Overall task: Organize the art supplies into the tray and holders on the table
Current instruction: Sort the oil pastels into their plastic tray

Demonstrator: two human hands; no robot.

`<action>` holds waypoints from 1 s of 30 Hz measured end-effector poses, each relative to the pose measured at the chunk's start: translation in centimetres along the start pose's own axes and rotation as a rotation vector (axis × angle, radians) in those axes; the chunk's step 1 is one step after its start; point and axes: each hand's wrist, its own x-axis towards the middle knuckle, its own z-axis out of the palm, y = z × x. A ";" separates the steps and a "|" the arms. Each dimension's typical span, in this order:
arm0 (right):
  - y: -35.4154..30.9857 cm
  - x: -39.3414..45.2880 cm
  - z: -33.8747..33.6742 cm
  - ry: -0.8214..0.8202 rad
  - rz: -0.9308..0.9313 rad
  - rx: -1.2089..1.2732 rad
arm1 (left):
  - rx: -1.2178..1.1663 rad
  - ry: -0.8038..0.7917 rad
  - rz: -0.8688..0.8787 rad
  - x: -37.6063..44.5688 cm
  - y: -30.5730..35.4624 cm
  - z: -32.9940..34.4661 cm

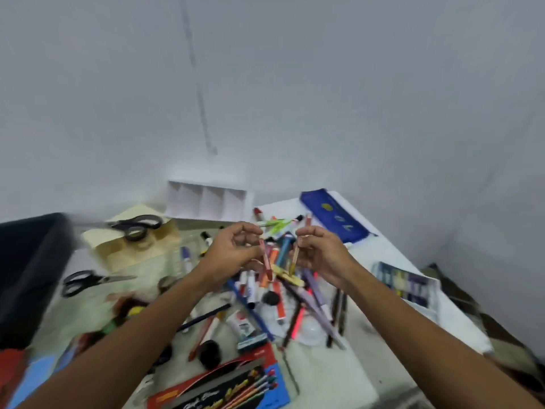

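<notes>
Head view, blurred: two hands hover above a jumbled pile of pens and markers (pixel 283 278) on the pale surface (pixel 330 376). The left hand (pixel 233 252) pinches one reddish crayon-like stick (pixel 267 261); the right hand (pixel 321 252) pinches one brownish stick (pixel 295 255). Sorting looks barely begun: next, each stick needs carrying to the white four-compartment tray (pixel 206 202) at the back. Two black-handled scissors (pixel 134 227) lie left, one on the cream wooden holder (pixel 132 255).

The tray (pixel 206 202) was white; the holder (pixel 138 249) pale wood; both pairs of scissors (pixel 138 227) had black handles; the pouch (pixel 334 216) was dark blue with yellow marks; the pencil box (pixel 230 385) red and blue.
</notes>
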 end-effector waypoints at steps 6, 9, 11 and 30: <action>-2.2 -5.2 -10.1 0.333 -0.035 -0.080 | 0.117 -0.304 -0.031 2.9 -1.3 10.2; -2.6 -7.4 -14.2 0.497 -0.012 -0.130 | 0.156 -0.409 -0.081 3.4 -1.9 14.3; -2.8 -8.4 -16.4 0.578 0.002 -0.166 | 0.208 -0.472 -0.111 3.5 -2.4 16.4; -2.9 -5.9 -21.8 0.676 0.185 -0.780 | 0.626 -0.531 -0.200 4.5 -4.1 21.0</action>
